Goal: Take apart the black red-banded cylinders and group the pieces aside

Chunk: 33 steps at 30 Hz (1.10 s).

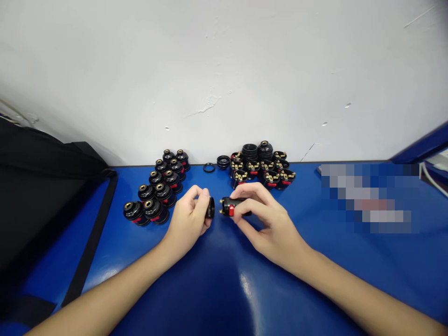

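Observation:
In the head view, my left hand (191, 212) is closed around a black lamp holder cap (211, 208), its round open end turned to the right. Across a small gap, my right hand (268, 217) pinches a black lamp holder body (227, 206) lying sideways. Brass terminals stick out of the body's left end, and a red switch shows on its side by my fingertips. The two parts do not touch. My fingers hide most of the cap and the right part of the body.
Capped lamp holders (163, 193) stand in rows at left. Several uncapped bodies (268, 168) cluster at right near the wall (224, 84). Between them lie a black ring (209, 167) and a loose cap (223, 162). A black bag (42, 186) covers the blue table's (210, 289) left side; a blurred patch (374, 200) lies right.

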Tool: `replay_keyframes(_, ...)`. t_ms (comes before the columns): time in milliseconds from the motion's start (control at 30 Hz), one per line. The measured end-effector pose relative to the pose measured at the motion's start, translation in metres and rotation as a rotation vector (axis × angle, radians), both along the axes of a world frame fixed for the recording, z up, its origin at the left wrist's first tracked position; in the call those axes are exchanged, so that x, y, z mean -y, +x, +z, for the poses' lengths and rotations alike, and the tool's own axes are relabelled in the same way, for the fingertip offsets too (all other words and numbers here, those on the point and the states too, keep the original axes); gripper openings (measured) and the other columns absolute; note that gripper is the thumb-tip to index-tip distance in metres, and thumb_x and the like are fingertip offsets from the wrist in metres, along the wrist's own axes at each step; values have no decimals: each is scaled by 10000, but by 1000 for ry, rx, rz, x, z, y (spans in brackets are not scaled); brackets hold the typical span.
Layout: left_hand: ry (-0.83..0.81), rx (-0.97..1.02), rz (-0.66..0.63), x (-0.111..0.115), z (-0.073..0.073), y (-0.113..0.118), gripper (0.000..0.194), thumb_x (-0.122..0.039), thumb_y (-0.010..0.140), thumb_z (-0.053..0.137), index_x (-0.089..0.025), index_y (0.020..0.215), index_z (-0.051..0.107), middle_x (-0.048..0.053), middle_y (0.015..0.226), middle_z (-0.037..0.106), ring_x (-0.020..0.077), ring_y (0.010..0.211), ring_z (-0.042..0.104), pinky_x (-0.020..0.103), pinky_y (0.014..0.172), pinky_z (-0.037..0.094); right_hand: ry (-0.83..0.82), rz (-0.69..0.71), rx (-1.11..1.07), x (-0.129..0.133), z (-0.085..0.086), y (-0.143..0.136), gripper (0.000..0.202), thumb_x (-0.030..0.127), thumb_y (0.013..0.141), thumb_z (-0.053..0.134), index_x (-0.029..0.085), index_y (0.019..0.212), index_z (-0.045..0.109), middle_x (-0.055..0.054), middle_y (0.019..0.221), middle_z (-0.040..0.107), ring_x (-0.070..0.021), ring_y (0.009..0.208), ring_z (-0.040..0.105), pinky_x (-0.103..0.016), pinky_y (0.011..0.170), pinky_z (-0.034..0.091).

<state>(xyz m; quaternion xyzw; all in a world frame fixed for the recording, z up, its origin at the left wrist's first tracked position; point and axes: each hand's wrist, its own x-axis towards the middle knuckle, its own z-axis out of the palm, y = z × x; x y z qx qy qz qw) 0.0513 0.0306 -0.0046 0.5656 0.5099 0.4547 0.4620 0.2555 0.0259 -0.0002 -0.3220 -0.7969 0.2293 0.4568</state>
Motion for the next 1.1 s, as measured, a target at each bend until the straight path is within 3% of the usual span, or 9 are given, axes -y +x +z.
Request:
replay_keyframes(267,122,13,22,-2,-4,-1,336,-539,1076,528,-210,1004,541,-47,666,642,95,539,579,203,532,464,14,-49,56,0,9,3,321,139,922,695,262,847,408,-77,1157,693,-231,1056,702,-391,910,577)
replay_keyframes(400,136,68,70,-4,-5,0,322,-489,1035,629,-190,1138,566,12,886,703,109,683,681,242,661,577,47,-129,106,-1,7,7,270,152,934,676,259,1059,462,-90,1153,678,-246,1080,699,-394,917,583)
replay_keyframes(533,134,109,106,-5,-8,2,382,-408,950,754,-181,1219,604,92,1142,718,181,971,760,316,867,646,99,-221,180,-6,7,13,397,164,958,650,224,1310,476,-118,1217,648,-263,1137,693,-419,1003,583)
replay_keyframes(700,192,34,84,-5,-8,0,403,-325,944,757,-206,1308,633,103,1245,745,203,1105,760,341,985,637,103,-294,353,-11,9,19,317,237,1007,629,206,1315,562,-143,1246,615,-289,1100,703,-441,937,625)
replay_keyframes(833,295,-92,61,-6,-3,-4,233,-291,935,767,-212,1149,719,62,1169,783,199,1069,775,341,1019,630,124,-328,463,-11,7,21,278,248,1015,628,187,1284,600,-143,1206,613,-283,1027,708,-440,903,637)
replay_keyframes(967,513,-362,78,-10,10,-11,123,-247,935,779,-220,1053,758,48,1169,800,195,995,776,353,967,643,184,-341,505,-8,12,19,327,249,997,633,149,1308,607,-180,1251,605,-336,1150,654,-493,986,603)
replay_keyframes(1100,689,-565,21,-14,26,-18,27,-185,926,790,-203,936,774,63,1135,806,222,1128,763,353,1030,612,244,-285,546,-5,22,21,299,149,952,595,133,1247,644,-190,1267,623,-358,1186,607,-550,1025,569)
